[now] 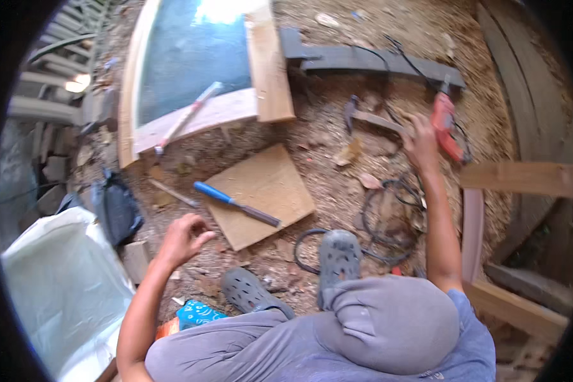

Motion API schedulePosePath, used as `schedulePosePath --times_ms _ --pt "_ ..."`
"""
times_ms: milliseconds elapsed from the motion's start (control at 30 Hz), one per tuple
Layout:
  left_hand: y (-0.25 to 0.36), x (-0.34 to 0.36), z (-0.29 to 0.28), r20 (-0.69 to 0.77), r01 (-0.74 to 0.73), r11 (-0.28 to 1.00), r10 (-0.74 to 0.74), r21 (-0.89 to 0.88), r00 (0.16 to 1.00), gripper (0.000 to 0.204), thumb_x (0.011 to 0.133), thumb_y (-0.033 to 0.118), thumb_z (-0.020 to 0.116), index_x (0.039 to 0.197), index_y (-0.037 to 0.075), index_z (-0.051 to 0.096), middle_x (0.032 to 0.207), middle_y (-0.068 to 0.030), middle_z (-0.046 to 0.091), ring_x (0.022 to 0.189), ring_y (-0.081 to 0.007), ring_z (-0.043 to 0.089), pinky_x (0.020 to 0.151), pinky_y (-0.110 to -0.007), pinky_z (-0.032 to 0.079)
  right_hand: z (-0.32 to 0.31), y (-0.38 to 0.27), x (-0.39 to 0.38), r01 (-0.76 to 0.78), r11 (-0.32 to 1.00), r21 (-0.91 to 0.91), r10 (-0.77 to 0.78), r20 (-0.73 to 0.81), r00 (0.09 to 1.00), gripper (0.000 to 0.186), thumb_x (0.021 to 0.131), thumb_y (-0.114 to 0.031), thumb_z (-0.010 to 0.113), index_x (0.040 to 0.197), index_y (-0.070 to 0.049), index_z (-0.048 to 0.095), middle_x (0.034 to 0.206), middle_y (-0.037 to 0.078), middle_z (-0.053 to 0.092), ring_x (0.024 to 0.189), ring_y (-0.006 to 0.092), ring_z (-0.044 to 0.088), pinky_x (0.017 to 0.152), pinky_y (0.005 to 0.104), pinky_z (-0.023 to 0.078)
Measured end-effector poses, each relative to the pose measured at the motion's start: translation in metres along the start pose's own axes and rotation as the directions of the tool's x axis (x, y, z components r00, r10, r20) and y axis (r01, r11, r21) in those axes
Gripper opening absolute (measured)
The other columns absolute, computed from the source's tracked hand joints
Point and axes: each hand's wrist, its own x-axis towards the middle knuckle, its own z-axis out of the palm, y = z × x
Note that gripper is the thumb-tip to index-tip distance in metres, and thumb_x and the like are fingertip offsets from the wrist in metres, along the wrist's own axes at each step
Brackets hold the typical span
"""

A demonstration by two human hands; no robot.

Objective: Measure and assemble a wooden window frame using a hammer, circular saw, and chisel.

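My right hand (420,145) reaches out at the far right, fingers spread and somewhat blurred, at the handle end of a hammer (377,121) lying on the ground. Whether the fingertips touch the handle is unclear. Just right of that hand lies a red power drill (444,121) with a bit in its tip. My left hand (188,240) hovers empty, its fingers loosely bent and the thumb apart. Near it, a chisel (218,193) with a blue handle rests across a flat wooden board (270,172). A thin stick (174,193) lies left of the board.
A wooden frame (272,70) around a glassy panel bears a long pale rod (191,114). A dark grey beam (369,58) lies beyond the hammer. Black cable (369,216) coils by my shoe (339,258). A white-lined container (63,280) stands left; timber pieces (519,178) lie right.
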Motion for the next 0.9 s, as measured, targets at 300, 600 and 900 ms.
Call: schedulePosePath --times_ms 300,600,900 --pt "0.002 0.056 -0.023 -0.295 -0.05 0.994 0.076 0.093 0.952 0.03 0.086 0.032 0.08 0.095 0.006 0.067 0.09 -0.0106 0.069 0.081 -0.0226 0.069 0.073 -0.037 0.057 -0.045 -0.089 -0.057 -0.092 0.946 0.31 0.05 0.141 0.989 0.034 0.092 -0.01 0.068 0.124 -0.003 0.061 0.128 0.016 0.06 0.12 0.0356 0.059 0.102 0.0432 0.048" --pt "-0.039 0.155 -0.074 -0.616 0.16 0.942 0.06 0.296 0.785 0.033 0.088 0.04 0.076 0.109 0.014 0.075 0.108 -0.0047 0.073 0.111 -0.0251 0.065 0.099 -0.044 0.048 -0.044 -0.135 -0.06 -0.038 0.9 0.434 -0.06 0.21 0.976 0.038 0.084 -0.002 0.072 0.121 -0.005 0.063 0.127 0.017 0.059 0.119 0.0387 0.06 0.099 0.0436 0.051" --pt "-0.034 0.146 -0.07 -0.598 0.093 0.828 0.317 0.554 0.736 0.014 0.095 0.023 0.066 0.097 0.01 0.07 0.096 -0.0083 0.071 0.098 -0.029 0.062 0.09 -0.043 0.041 -0.034 -0.175 -0.024 0.006 0.741 0.671 -0.139 0.145 0.98 0.034 0.09 -0.01 0.071 0.124 -0.004 0.064 0.124 0.018 0.063 0.114 0.0334 0.065 0.099 0.0436 0.054"
